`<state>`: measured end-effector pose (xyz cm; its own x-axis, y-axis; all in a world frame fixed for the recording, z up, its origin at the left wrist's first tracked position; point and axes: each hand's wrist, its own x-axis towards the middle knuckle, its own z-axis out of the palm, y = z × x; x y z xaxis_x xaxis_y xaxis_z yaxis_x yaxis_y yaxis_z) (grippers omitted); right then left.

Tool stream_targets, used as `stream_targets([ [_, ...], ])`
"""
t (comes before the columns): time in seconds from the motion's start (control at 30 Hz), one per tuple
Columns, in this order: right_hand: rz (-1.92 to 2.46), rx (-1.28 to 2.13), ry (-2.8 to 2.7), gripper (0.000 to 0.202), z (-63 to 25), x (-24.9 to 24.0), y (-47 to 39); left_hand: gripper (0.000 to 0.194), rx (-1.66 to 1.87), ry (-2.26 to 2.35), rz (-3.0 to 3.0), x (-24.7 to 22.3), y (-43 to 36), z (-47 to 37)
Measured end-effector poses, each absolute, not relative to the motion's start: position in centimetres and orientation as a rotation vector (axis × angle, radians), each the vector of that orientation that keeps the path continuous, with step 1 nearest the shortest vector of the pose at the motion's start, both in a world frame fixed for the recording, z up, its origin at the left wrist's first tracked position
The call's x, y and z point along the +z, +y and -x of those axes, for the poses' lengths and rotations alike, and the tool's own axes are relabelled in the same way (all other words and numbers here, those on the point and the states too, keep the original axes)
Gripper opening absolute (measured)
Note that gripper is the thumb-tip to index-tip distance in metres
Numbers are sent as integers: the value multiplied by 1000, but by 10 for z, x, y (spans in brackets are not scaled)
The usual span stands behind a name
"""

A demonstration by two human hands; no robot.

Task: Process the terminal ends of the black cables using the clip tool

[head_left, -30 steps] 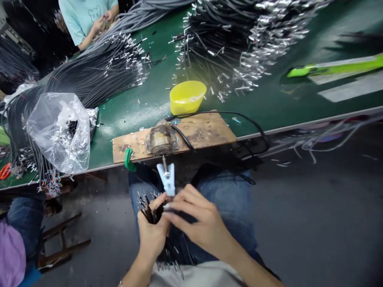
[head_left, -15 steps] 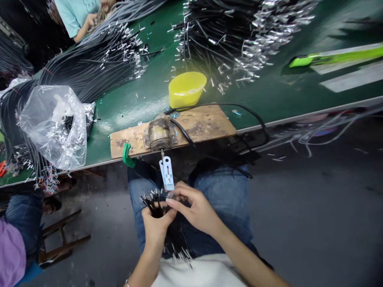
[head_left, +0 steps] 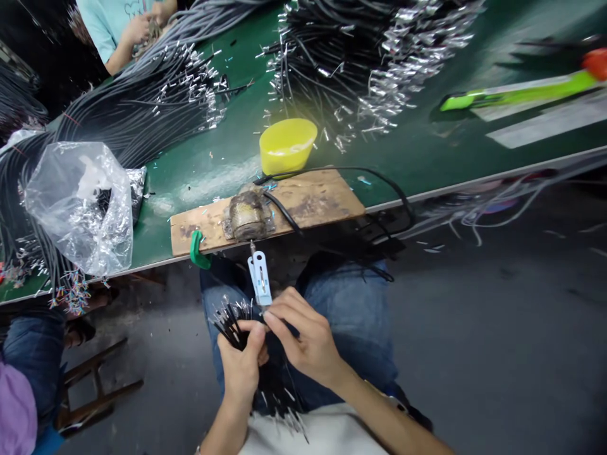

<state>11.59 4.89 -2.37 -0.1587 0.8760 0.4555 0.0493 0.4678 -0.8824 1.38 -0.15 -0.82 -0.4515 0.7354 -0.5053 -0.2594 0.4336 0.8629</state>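
Note:
My left hand (head_left: 241,366) is closed around a bundle of thin black cables (head_left: 232,325), whose bare silvery ends fan out above the fingers; the other ends hang over my lap. Beside it, my right hand (head_left: 306,338) pinches something too small to make out, close to the lower tip of a light-blue clothespin (head_left: 261,279). That clothespin hangs from the shaft of a small worn motor (head_left: 247,215), which is mounted on a wooden board (head_left: 317,197) at the table edge.
A green clamp (head_left: 197,250) grips the board's left end. Behind it are a yellow oval container (head_left: 288,146), black cable piles (head_left: 332,57), grey cables (head_left: 128,107) and a clear plastic bag (head_left: 85,208). A green tool (head_left: 512,93) lies right. Another person's hands (head_left: 142,28) work across the table.
My right hand has turned slightly, its fingertips now closer together beneath the clothespin. My left thumb has risen against the bundle. The whole view has shifted a little.

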Motion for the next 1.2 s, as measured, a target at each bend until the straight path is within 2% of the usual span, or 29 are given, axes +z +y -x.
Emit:
stream_targets([
  [0.17,823,1169,-1357,27,-122,-20,61,42,1295,1605,-591,-4,1,-5],
  [0.3,841,1245,-1403,16,-122,-12,63,26,1353,1707,-735,-1,-1,-5],
  [0.4,859,1118,-1443,18,-116,-4,58,19,1354,1714,-717,0,-3,-10],
  [0.53,878,940,-1343,19,-108,-5,50,28,1343,1650,-650,-2,-3,-15],
  [0.67,751,1393,-1157,19,-107,-19,50,43,1252,1485,-562,-6,-1,-15],
  [0.8,663,1718,-1018,26,-116,-21,56,46,1173,1385,-513,-2,1,-9],
  [0.93,686,1593,-1143,19,-123,-6,63,43,1123,1371,-492,5,4,-3],
  [1.1,750,1650,-1016,30,-111,-1,57,48,1029,1423,-522,-3,13,-3],
  [1.13,774,1602,-1008,28,-108,-2,55,50,1052,1446,-545,-6,14,-4],
  [1.2,842,1299,-1104,20,-104,-4,51,48,1143,1495,-570,-10,13,-6],
])
